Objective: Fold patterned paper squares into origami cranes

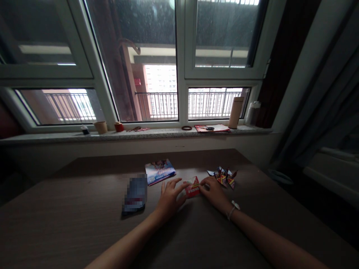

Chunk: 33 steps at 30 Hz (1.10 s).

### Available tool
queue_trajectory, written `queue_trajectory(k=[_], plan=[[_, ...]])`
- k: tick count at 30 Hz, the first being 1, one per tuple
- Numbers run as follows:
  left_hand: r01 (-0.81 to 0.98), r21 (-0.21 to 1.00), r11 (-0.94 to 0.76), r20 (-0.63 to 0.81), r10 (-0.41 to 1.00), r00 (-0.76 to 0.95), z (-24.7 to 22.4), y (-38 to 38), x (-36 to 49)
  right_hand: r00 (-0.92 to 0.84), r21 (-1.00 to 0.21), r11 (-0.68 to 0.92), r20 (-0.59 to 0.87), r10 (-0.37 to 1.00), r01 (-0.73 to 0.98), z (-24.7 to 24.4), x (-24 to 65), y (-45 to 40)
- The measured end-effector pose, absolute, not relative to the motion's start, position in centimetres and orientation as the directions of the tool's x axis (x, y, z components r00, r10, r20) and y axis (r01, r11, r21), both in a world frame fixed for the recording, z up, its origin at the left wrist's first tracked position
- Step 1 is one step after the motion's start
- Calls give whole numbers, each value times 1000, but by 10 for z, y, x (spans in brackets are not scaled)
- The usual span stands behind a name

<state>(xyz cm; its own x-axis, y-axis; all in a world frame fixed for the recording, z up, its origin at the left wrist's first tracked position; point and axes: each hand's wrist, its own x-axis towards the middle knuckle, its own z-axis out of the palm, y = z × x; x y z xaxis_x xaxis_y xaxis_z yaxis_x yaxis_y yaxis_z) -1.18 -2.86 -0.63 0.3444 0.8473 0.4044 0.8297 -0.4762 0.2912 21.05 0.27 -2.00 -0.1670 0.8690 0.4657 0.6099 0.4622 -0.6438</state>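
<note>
A small red and white folded paper [192, 189] lies on the brown table between my two hands. My left hand [170, 196] is at its left side, thumb and fingers spread and touching the paper's edge. At the right side, my right hand [213, 190] pinches the paper's edge between thumb and fingers. Several colourful folded paper pieces [224, 177] lie just beyond my right hand. A stack of printed sheets [159, 171] rests behind my left hand.
On the table [70, 220], a phone-like dark object [135, 195], partly pixelated, lies left of my left hand. The windowsill [157, 133] holds a paper cup [101, 127], a red spool [119, 127], papers with scissors [213, 129], a tan bottle [236, 112] and a clear bottle [252, 113].
</note>
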Motion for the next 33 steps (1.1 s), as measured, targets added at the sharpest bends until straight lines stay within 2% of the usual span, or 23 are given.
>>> queue_trajectory(k=[3, 7, 17, 26, 33], plan=[[844, 265, -466, 337, 865, 372, -6, -31, -11, -253, -559, 491, 449, 857, 668, -20, 209, -2], [850, 273, -452, 241, 887, 394, -2, -32, -10, -261, -518, 472, 429, 865, 713, -17, 208, -5], [812, 303, -498, 238, 865, 442, -4, -32, -12, -420, -477, 602, 438, 795, 640, -9, 205, -11], [788, 274, -551, 288, 829, 480, -2, -33, -12, -509, -580, 597, 331, 794, 554, -12, 216, -5], [786, 314, -533, 244, 845, 476, -3, -32, -12, -497, -620, 583, 332, 802, 525, -17, 218, 1]])
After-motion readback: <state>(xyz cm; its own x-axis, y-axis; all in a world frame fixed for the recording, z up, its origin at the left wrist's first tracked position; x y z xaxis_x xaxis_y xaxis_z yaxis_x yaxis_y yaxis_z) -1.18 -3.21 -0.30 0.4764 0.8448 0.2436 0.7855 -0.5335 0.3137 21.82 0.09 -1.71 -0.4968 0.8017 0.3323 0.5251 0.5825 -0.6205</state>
